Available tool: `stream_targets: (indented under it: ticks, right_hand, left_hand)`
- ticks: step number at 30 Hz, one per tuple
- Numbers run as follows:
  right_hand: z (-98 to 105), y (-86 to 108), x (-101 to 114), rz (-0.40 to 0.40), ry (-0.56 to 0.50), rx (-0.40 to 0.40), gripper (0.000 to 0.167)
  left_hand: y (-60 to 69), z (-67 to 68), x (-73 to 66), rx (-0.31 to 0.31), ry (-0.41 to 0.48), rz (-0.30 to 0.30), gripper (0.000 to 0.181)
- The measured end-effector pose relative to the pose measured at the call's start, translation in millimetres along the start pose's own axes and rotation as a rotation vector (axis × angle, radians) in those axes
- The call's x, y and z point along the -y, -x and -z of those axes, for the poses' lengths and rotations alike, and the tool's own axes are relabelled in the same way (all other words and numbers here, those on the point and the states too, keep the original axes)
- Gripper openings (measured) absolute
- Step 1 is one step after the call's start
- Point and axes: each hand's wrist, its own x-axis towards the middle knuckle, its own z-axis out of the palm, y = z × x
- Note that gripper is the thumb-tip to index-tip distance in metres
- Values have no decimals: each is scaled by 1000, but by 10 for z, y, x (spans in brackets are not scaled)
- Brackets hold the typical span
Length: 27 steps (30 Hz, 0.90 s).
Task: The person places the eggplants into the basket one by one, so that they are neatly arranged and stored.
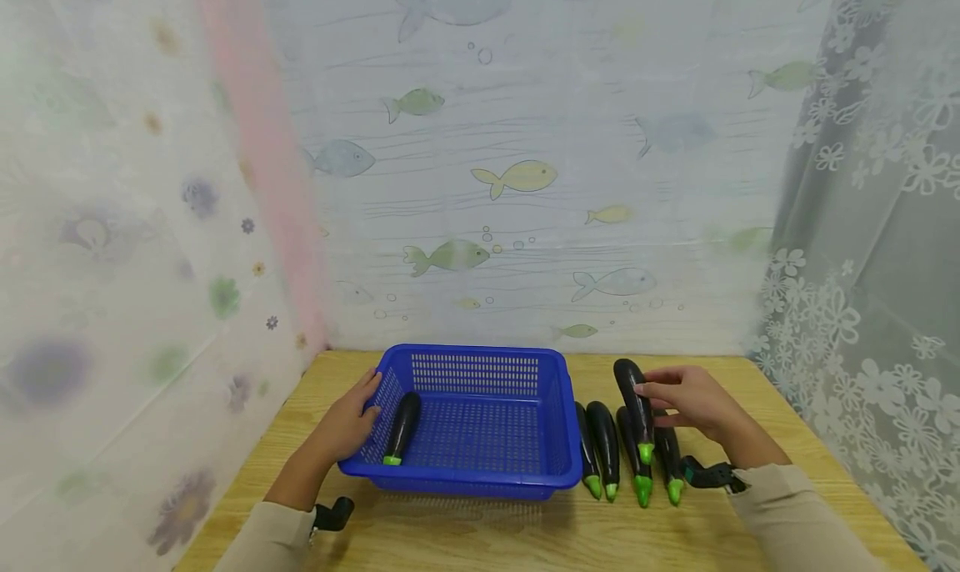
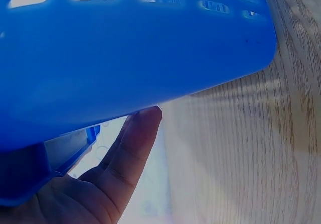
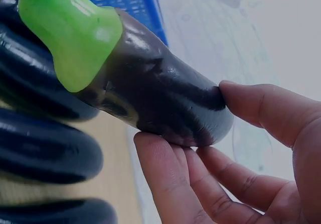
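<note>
Head view: at right, a person's right hand [image 1: 692, 401] pinches a dark eggplant [image 1: 633, 395] over a row of eggplants [image 1: 604, 440] on a wooden table [image 1: 435, 543], right of a blue basket [image 1: 480, 474]. The left hand [image 1: 347, 422] grips the basket's left rim; a second eggplant [image 1: 406, 422] lies inside, at left. Glossy skin under fingertips alone could let the raised one slip; falling, it might knock the closely spaced row and set them rolling.
</note>
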Motion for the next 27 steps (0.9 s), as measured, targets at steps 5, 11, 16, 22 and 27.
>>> stream_targets:
  ticks: [5,11,16,22,27]
  right_hand:
    - [-88,-26,100,3,-25,-8,75]
    - [-176,-89,186,20,-58,-7,73]
    - [-269,-142,262,33,-71,3,71]
    - [-402,-183,372,43,-94,19,69]
    - [-493,-235,445,54,-89,21,69]
  left_hand:
    - [-12,-7,19,-2,1,4,60]
    - [-21,-16,34,-3,8,14,59]
    - [-9,-16,20,-1,18,37,66]
    - [4,-23,35,2,27,48,75]
    - [4,-24,50,2,42,49,80]
